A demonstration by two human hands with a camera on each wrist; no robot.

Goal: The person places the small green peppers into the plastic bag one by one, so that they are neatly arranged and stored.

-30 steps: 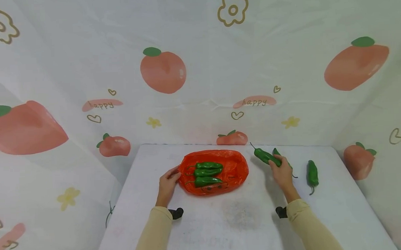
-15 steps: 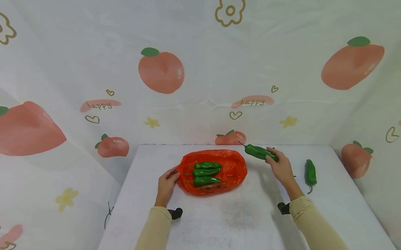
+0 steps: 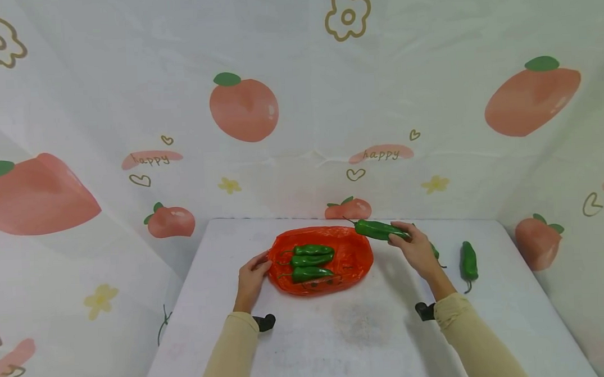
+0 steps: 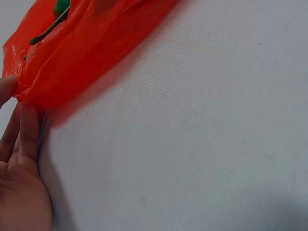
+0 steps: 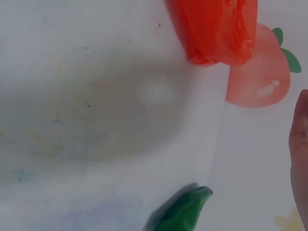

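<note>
A red plastic bag lies spread open like a shallow bowl on the white table, with three green chili peppers side by side in it. My left hand pinches the bag's left edge between thumb and fingers, as the left wrist view shows. My right hand grips another green chili pepper by its blunt end, above the table. That pepper's stem points left, over the bag's far right edge. In the right wrist view only a sliver of the hand shows, without the held pepper.
Partly hidden behind the right hand, one green pepper lies on the table. A further green pepper lies to its right. A white fruit-print cloth rises behind the table and at both sides.
My right hand has lifted its pepper and carried it left, to the bag's far right edge. The left hand has stayed at the bag's left edge.
</note>
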